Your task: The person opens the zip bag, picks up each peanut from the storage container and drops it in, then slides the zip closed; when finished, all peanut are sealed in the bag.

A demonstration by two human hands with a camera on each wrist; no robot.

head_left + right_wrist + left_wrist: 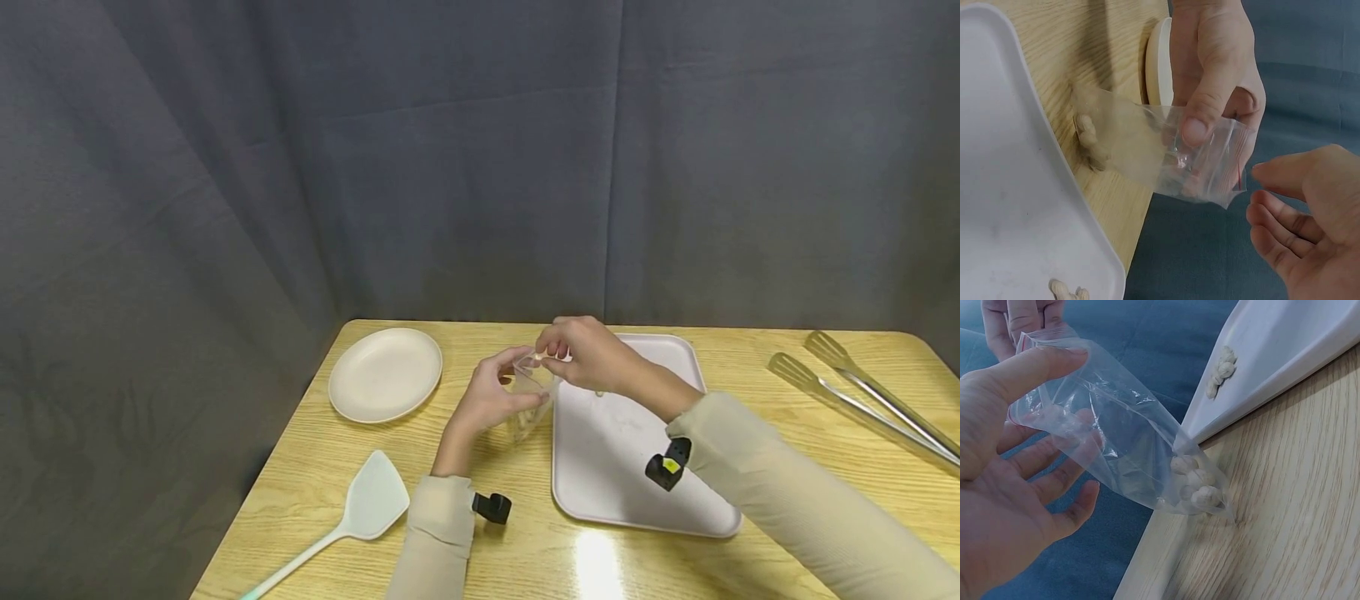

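Observation:
My left hand (491, 392) grips a clear zip bag (1125, 425) near its red-lined mouth, thumb on one side and fingers behind. A few peanuts in their shells (1200, 481) lie at the bag's bottom, which hangs tilted beside the tray. At the mouth is my right hand (1310, 212), its fingers loosely bent, fingertips right by the bag's edge. No object shows between them in the right wrist view. On the pale tray (622, 475), close to its far edge, lies a peanut (1221, 372).
A round cream plate (386, 375) sits at the back left of the wooden table (525, 558). In front of it lies a pale spatula (375, 500). Metal tongs (870, 400) lie open at the right, and a dark curtain (480, 167) hangs behind.

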